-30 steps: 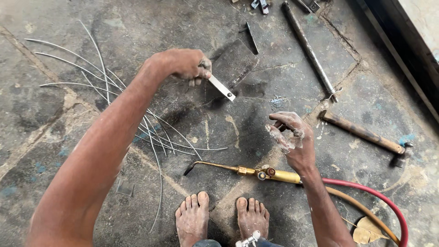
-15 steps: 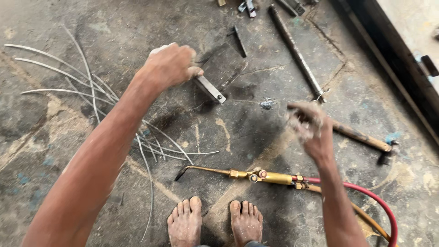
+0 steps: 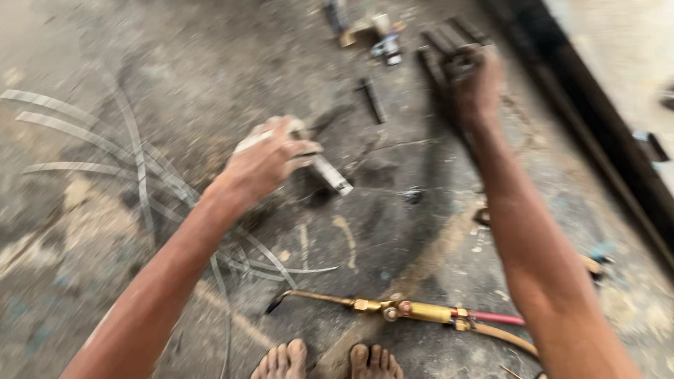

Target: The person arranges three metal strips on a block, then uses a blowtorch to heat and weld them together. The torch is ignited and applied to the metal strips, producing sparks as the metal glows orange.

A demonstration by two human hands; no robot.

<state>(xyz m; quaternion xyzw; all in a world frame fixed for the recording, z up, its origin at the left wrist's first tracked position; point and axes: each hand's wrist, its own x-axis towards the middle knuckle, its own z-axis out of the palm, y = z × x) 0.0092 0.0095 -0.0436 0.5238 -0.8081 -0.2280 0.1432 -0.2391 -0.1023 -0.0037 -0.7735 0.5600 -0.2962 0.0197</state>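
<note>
My left hand (image 3: 270, 160) grips a short square metal bar (image 3: 330, 174) whose bright end sticks out to the right, just above the concrete floor. My right hand (image 3: 476, 81) is stretched far forward over a bundle of dark metal rods (image 3: 449, 56) at the top of the view. Motion blur hides whether its curled fingers hold a rod. A brass cutting torch (image 3: 379, 307) with red and tan hoses lies on the floor in front of my bare feet (image 3: 330, 359).
Several thin curved metal strips (image 3: 133, 158) lie spread on the floor at the left. A short dark bar (image 3: 372, 100) and small fittings (image 3: 379, 35) lie at the top. A dark raised ledge (image 3: 597, 133) runs along the right side.
My right hand has reached from near the torch forward to the rods at the top. My left hand with the bar has dropped lower and nearer. The view has tilted.
</note>
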